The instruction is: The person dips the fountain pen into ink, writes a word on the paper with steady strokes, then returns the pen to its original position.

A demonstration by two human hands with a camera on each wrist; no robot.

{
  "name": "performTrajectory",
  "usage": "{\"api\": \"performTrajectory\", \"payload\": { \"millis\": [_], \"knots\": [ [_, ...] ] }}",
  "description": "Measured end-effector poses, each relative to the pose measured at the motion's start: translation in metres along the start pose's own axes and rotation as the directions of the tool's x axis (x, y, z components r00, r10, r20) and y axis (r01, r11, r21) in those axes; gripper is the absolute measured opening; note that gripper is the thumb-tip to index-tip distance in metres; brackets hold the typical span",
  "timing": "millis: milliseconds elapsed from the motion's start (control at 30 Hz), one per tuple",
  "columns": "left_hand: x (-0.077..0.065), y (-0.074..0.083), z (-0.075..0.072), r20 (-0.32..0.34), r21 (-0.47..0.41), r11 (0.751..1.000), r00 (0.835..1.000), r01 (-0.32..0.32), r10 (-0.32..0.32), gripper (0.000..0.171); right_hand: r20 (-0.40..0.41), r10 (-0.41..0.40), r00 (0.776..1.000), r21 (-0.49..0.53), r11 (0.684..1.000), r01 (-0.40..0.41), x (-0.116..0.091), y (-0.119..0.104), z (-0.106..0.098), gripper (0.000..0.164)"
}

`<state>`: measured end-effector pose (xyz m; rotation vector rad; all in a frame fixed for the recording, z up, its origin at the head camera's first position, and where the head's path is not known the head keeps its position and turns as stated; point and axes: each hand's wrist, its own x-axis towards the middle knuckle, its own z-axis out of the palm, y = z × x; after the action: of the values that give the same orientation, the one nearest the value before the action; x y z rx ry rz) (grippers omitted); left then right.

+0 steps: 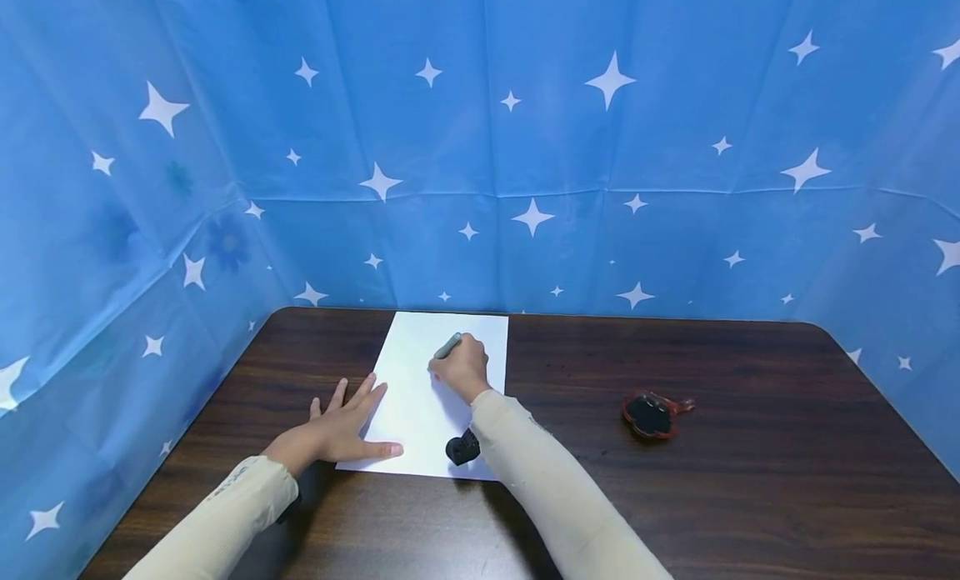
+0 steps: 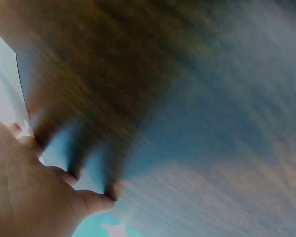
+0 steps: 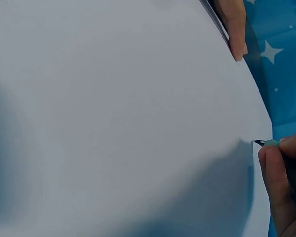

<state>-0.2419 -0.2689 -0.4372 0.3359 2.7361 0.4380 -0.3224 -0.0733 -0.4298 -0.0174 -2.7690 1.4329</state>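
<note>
A white sheet of paper (image 1: 405, 422) lies on the dark wooden table, its far edge near the table's back edge. My right hand (image 1: 463, 367) pinches a pen (image 1: 447, 346) with a grey-green barrel over the upper part of the sheet. In the right wrist view the pen's dark pointed tip (image 3: 258, 142) meets the paper or hovers very close to it; I cannot tell which. Spread flat, my left hand (image 1: 341, 430) rests across the sheet's left edge, thumb and fingertips on the paper. The left wrist view shows its fingers (image 2: 96, 201) straight against the tabletop.
To the right on the table (image 1: 750, 463) sits a small reddish-brown dish (image 1: 651, 415) with a short handle and a glossy black inside. A blue curtain with white stars (image 1: 570, 147) hangs behind the table and along its left side. Bare wood surrounds the dish.
</note>
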Motion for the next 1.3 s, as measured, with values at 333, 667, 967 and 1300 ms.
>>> {"api": "performTrajectory", "payload": {
  "millis": [333, 667, 967, 1300],
  "knots": [
    [0.001, -0.001, 0.001, -0.006, 0.005, 1.000, 1.000, 0.000, 0.000, 0.110, 0.004, 0.003, 1.000, -0.039, 0.999, -0.003, 0.002, 0.001, -0.002, 0.012],
    [0.001, -0.001, 0.001, -0.008, 0.008, 1.000, 1.000, 0.007, -0.006, 0.113, 0.003, -0.022, 1.000, -0.065, 0.998, 0.022, -0.001, 0.003, -0.008, 0.015],
    [0.003, -0.002, 0.003, 0.018, 0.011, 1.000, 1.000, 0.008, -0.008, 0.115, 0.005, -0.016, 1.000, -0.074, 0.997, 0.016, -0.001, 0.006, -0.012, 0.012],
    [0.001, 0.000, 0.001, -0.001, 0.015, 1.000, 1.000, 0.000, 0.000, 0.111, 0.010, -0.007, 1.000, -0.096, 0.995, 0.008, 0.003, 0.010, -0.017, 0.013]
  ]
}}
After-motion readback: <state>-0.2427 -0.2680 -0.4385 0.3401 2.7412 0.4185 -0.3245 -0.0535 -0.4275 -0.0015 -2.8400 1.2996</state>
